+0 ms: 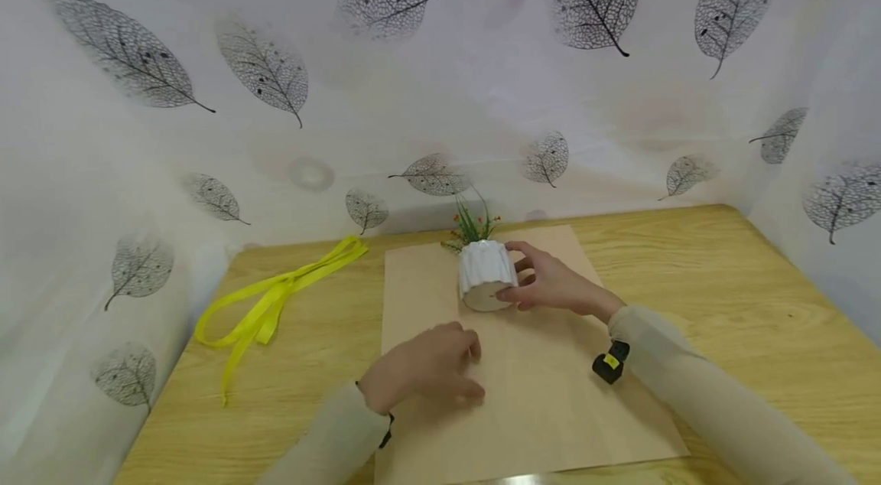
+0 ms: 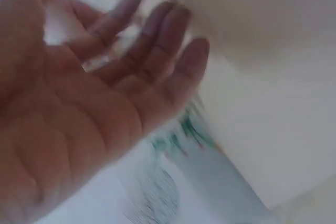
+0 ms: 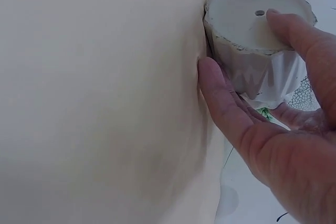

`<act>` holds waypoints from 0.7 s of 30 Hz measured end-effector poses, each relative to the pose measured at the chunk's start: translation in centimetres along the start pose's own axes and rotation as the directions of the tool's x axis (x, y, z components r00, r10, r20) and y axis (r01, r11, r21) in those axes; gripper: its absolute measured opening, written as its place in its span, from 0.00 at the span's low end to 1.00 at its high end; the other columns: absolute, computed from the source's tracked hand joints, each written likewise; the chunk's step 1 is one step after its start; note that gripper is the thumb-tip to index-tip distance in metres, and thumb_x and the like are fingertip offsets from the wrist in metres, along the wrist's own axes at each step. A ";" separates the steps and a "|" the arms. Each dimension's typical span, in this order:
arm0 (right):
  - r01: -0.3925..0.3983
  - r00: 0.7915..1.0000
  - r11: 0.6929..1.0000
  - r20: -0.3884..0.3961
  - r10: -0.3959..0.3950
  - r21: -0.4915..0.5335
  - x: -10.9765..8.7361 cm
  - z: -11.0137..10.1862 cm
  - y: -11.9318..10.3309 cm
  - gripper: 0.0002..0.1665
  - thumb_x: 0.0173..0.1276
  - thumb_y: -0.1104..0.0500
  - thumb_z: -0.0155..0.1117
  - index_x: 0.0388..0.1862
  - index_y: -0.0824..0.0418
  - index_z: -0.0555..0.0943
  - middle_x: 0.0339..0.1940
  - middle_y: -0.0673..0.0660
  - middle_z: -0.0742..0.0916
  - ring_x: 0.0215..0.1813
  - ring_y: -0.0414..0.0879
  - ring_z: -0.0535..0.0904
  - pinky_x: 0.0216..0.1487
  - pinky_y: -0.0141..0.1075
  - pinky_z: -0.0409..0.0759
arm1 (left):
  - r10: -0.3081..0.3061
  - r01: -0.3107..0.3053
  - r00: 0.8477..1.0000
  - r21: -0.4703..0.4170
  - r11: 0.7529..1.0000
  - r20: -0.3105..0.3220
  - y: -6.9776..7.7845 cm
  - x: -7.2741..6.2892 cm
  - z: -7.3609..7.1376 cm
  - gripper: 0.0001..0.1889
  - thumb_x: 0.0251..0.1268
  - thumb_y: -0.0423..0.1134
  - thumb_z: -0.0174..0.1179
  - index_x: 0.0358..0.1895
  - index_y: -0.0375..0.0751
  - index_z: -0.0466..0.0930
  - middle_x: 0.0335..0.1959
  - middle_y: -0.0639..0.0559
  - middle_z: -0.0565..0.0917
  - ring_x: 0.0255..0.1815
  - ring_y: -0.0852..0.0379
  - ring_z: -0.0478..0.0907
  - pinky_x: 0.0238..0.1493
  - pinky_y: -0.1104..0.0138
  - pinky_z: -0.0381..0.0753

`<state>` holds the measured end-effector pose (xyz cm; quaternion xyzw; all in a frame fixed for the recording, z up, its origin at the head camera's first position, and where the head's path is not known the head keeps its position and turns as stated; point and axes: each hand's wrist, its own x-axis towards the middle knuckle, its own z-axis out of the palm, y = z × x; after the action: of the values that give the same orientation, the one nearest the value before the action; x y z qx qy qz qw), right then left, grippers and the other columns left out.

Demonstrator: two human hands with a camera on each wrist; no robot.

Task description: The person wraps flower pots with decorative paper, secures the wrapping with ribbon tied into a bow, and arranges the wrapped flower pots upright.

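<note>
A white fluted flower pot (image 1: 487, 271) lies on its side on a sheet of brown paper (image 1: 537, 401), its base turned toward me. Green leaves with small orange-red flowers (image 1: 471, 226) stick out of its far end. My right hand (image 1: 551, 282) grips the pot from the right. In the right wrist view the thumb presses on the flat base (image 3: 247, 19), near a small hole, and the fingers lie along the fluted side. My left hand (image 1: 430, 366) hovers over the paper in front of the pot, fingers loosely bent, holding nothing. The left wrist view shows its bare palm (image 2: 79, 124), blurred.
A looped yellow ribbon (image 1: 275, 294) lies at the left of the wooden table (image 1: 743, 317). Behind and at both sides hangs a pale cloth (image 1: 475, 102) printed with dark leaves. The table's back edge runs just behind the plant.
</note>
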<state>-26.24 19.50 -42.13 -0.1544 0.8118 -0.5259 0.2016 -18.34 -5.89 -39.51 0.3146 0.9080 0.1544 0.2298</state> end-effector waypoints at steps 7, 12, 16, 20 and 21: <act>0.007 1.000 1.000 0.012 -0.007 -0.001 0.0 -0.1 0.0 0.56 0.66 0.53 0.75 0.83 0.55 0.51 0.64 0.70 0.77 0.51 0.54 0.86 0.44 0.46 0.88 | 0.128 -0.139 0.990 0.375 0.917 0.053 3.1 -3.1 3.3 0.48 0.37 0.63 0.82 0.64 0.57 0.67 0.58 0.57 0.69 0.54 0.59 0.68 0.44 0.66 0.75; -0.008 1.000 1.000 0.008 0.008 -0.002 -0.1 -0.2 0.2 0.56 0.66 0.52 0.75 0.83 0.54 0.50 0.64 0.70 0.77 0.53 0.54 0.86 0.45 0.45 0.88 | 0.114 -0.118 0.993 0.401 0.908 0.035 3.2 -3.2 3.8 0.47 0.37 0.56 0.82 0.64 0.57 0.66 0.59 0.57 0.69 0.56 0.59 0.68 0.44 0.66 0.75; -0.016 1.000 1.000 0.009 0.016 -0.004 -0.2 -0.1 0.4 0.58 0.66 0.52 0.75 0.84 0.54 0.49 0.64 0.70 0.77 0.53 0.54 0.85 0.45 0.45 0.88 | 0.131 -0.131 0.991 0.365 0.922 0.026 3.2 -3.3 3.6 0.37 0.45 0.48 0.76 0.61 0.56 0.67 0.54 0.58 0.71 0.51 0.59 0.69 0.39 0.67 0.72; -0.009 1.000 1.000 0.013 0.009 -0.001 -0.3 -0.1 0.4 0.58 0.66 0.53 0.74 0.84 0.55 0.47 0.64 0.71 0.77 0.53 0.53 0.86 0.45 0.45 0.88 | 0.160 -0.147 0.987 0.356 0.923 -0.008 3.1 -3.5 4.0 0.32 0.49 0.45 0.73 0.59 0.55 0.68 0.50 0.59 0.72 0.46 0.60 0.70 0.36 0.68 0.71; -0.008 1.000 1.000 0.014 0.008 0.002 -0.3 -0.1 0.4 0.59 0.66 0.53 0.74 0.84 0.55 0.47 0.64 0.71 0.77 0.53 0.53 0.85 0.45 0.45 0.88 | 0.171 -0.154 0.985 0.359 0.921 -0.016 3.2 -3.6 4.2 0.31 0.49 0.45 0.72 0.58 0.55 0.69 0.50 0.58 0.72 0.46 0.60 0.70 0.36 0.68 0.72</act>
<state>-26.03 19.84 -42.42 -0.1546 0.8103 -0.5248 0.2097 -12.07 -5.24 -40.54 0.4215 0.8968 0.0132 0.1341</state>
